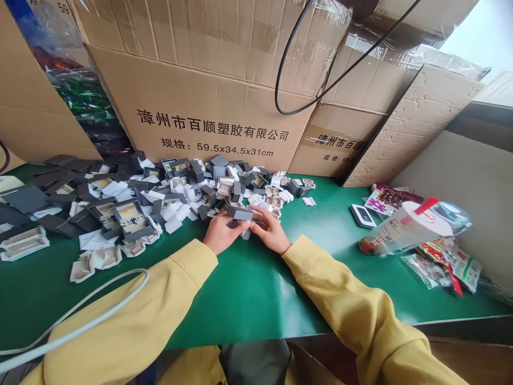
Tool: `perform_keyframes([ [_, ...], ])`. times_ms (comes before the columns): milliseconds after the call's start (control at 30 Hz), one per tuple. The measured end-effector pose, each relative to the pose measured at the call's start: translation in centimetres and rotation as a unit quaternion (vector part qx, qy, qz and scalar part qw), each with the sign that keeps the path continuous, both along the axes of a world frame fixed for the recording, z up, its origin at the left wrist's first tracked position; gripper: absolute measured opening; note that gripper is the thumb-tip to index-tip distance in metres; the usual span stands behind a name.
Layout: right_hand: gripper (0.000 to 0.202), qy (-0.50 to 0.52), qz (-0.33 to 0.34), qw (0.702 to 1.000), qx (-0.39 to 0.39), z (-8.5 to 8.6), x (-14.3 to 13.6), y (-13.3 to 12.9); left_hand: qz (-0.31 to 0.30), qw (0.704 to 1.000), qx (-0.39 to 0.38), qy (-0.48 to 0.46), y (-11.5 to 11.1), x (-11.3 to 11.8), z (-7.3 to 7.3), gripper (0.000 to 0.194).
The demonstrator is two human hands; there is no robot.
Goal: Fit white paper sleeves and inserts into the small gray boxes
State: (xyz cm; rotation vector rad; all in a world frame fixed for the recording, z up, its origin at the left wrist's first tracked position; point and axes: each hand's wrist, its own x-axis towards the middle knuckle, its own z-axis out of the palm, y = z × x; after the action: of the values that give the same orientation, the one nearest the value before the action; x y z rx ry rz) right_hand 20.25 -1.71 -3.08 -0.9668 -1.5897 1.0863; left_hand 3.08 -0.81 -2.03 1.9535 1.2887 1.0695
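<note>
Near the front of a heap of small boxes, my left hand (223, 232) is closed around a small dark grey box (239, 213), its thumb along the near side. My right hand (272, 231) meets the same box from the right, thumb and fingers curved at its end. Another bit of grey (246, 235) shows just below, between the two thumbs; whether it belongs to the held box I cannot tell. The inside of the box is hidden from here. Right behind the hands lie loose white paper pieces and off-white moulded inserts (276, 202).
Grey boxes (134, 216), some showing inserts, spread over the green table (240, 299) to the left. Large cartons (212, 96) stand behind. A white cable (100, 315) crosses my left sleeve. At right are a white device (363, 216), a plastic cup (404, 230) and snack packets (449, 262).
</note>
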Motion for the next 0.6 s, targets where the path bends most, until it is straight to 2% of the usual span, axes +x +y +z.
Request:
perform_keyframes([
  [167,0.046,0.126,-0.040,0.989,-0.073,0.27,-0.33,0.15,0.027,0.999,0.029,0.033,0.09,0.11,0.11,0.037],
  [367,0.036,0.207,-0.103,0.958,-0.166,0.28,-0.31,0.48,0.038,0.999,-0.011,-0.028,0.47,0.07,-0.53,0.039],
  [500,0.035,0.201,-0.148,0.954,-0.165,0.03,-0.29,0.63,0.013,0.998,-0.011,-0.065,0.29,0.13,-0.64,0.042],
  [600,0.033,0.189,-0.199,0.953,-0.126,0.02,-0.31,0.56,-0.001,0.998,0.022,-0.053,0.05,0.14,-0.44,0.043],
])
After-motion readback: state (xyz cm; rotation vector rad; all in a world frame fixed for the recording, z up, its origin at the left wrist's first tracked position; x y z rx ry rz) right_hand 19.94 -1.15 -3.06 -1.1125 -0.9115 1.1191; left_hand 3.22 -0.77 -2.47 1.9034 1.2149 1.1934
